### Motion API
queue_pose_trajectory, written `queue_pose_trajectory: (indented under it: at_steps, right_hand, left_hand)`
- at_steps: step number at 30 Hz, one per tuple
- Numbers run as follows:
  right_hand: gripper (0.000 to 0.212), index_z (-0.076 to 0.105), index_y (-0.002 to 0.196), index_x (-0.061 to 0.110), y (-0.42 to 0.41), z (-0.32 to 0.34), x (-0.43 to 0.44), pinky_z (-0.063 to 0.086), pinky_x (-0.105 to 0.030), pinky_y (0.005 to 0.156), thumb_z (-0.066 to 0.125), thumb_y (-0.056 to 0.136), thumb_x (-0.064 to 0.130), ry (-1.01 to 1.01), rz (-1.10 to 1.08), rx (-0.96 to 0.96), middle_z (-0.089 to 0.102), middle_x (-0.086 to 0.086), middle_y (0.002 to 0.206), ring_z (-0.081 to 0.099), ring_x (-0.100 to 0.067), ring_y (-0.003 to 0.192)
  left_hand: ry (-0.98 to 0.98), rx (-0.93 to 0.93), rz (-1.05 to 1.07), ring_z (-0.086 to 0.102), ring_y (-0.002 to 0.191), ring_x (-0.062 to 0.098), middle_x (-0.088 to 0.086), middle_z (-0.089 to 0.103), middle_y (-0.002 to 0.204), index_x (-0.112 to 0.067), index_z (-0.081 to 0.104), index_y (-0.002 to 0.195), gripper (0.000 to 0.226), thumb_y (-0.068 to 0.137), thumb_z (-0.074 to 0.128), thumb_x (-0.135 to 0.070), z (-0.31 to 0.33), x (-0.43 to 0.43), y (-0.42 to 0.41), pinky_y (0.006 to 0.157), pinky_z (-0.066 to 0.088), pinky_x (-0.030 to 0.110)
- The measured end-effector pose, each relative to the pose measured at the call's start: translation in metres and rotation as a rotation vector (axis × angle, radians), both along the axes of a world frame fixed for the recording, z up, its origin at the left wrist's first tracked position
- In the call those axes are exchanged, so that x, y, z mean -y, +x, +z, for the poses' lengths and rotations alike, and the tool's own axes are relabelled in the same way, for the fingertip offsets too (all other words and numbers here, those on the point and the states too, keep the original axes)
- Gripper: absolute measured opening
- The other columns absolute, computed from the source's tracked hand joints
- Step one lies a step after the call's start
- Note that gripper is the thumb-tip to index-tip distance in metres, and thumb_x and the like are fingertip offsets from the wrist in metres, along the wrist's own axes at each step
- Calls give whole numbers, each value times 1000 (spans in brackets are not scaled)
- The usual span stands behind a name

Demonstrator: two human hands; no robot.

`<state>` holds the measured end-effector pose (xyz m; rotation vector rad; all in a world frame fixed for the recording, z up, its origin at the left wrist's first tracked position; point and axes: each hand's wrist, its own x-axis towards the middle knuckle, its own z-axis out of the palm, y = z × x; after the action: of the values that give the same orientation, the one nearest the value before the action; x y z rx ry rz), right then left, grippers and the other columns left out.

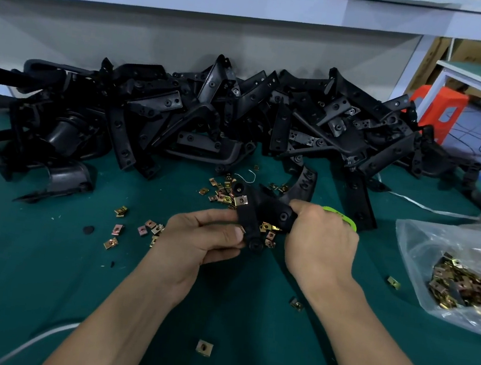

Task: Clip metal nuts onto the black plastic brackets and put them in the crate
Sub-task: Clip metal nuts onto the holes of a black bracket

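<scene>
**A:** What is held, and where?

**B:** The left grip (205,238) pinches the lower leg of a black forked plastic bracket (263,208). The right grip (323,241) is curled round the arm at three o'clock. The bracket hangs just above the green matted surface (41,264). One brass-coloured square metal nut (241,201) is clipped on at eleven o'clock.

**A:** What could go wrong?

**B:** A nut pushed on crooked would likely seat off its hole or spring away into the scatter. A bright green plastic object (342,218) sits against the right grip, and I judge it could loosen that hold. No crate shows, so the drop needs a look first.

**A:** Counts?

**B:**
- One bracket in hand, with one nut showing on it.
- About seven loose nuts (142,229) at nine o'clock.
- Three strays between four and six o'clock.
- A heap under the bracket, too tangled to count.
- One clear plastic bag of nuts (426,241) at three o'clock.
- A pile of black brackets (211,112) at twelve o'clock, dozens at least.
</scene>
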<state>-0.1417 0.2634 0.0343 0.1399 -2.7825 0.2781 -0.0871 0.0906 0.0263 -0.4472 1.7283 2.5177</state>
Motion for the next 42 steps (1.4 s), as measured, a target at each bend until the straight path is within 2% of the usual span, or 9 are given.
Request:
queue_pose_trajectory:
  at_steps: [7, 11, 14, 16, 19, 23, 30, 35, 42]
  right_hand:
    - [52, 72, 98, 33, 3, 3, 3, 30, -30, 52, 55, 72, -9, 97, 41, 9, 33, 11, 51, 45, -19, 56]
    - [39, 72, 93, 32, 10, 0, 11, 28, -29, 55, 58, 76, 0, 138, 63, -36, 60, 7, 63, 41, -20, 58]
    - [32, 69, 90, 31, 9, -2, 12, 29, -29, 56, 59, 78, 3, 127, 52, -23, 63, 6, 67, 43, -21, 59]
    - [30, 67, 88, 30, 8, -3, 11, 30, -30, 55, 59, 78, 3, 118, 32, 11, 52, 8, 60, 44, -21, 59]
    - [34, 67, 90, 30, 6, -3, 9, 29, -30, 53, 60, 75, 0, 40, 9, 47, 35, 10, 54, 44, -22, 59]
    - [46, 69, 104, 37, 4, 1, 5, 32, -30, 57, 71, 75, 2, -54, -8, 20, 32, 14, 55, 43, -20, 60]
    - [30, 61, 85, 29, 11, -3, 8, 29, -34, 57, 63, 75, 1, -53, 53, 26, 48, 8, 60, 43, -24, 62]
    - [27, 61, 88, 28, 9, -3, 10, 28, -35, 60, 63, 75, 4, -44, 57, 44, 65, 3, 73, 43, -25, 66]
    - [42, 65, 97, 33, 3, -1, 5, 32, -32, 58, 63, 73, 0, -45, 21, 4, 44, 9, 58, 46, -23, 61]
  left_hand:
    - [-139, 27, -80, 75, 70, 22, 20, 77, 87, -7, 79, 86, 31, 57, 86, 1, 3, 8, 1, 60, 59, 24]
    - [-217, 53, -138, 71, 65, 23, 19, 74, 76, -4, 79, 73, 18, 73, 78, 14, 2, 9, 3, 62, 60, 27]
    - [-189, 44, -108, 71, 68, 21, 15, 75, 78, -3, 78, 84, 20, 74, 76, 15, 0, 6, 2, 63, 61, 26]
    - [-159, 29, -84, 74, 73, 19, 12, 77, 84, -4, 76, 95, 25, 76, 76, 13, -1, 4, 2, 64, 59, 24]
    - [-63, -4, -65, 75, 80, 19, 11, 78, 92, -6, 75, 104, 32, 73, 80, 3, 0, 1, 1, 66, 58, 22]
    - [96, -6, -105, 76, 83, 20, 17, 77, 102, -2, 75, 110, 43, 67, 78, -9, 4, 5, -2, 68, 60, 24]
    - [97, -67, -181, 75, 72, 17, 10, 75, 81, -7, 80, 97, 34, 64, 78, -10, 7, 8, 2, 58, 59, 22]
    - [60, -98, -164, 74, 73, 15, 12, 77, 87, -8, 81, 93, 28, 66, 77, -14, 6, 4, 3, 60, 59, 22]
    - [0, -94, -40, 73, 80, 18, 12, 78, 96, -9, 81, 96, 25, 75, 76, -22, 7, -1, 0, 64, 58, 23]
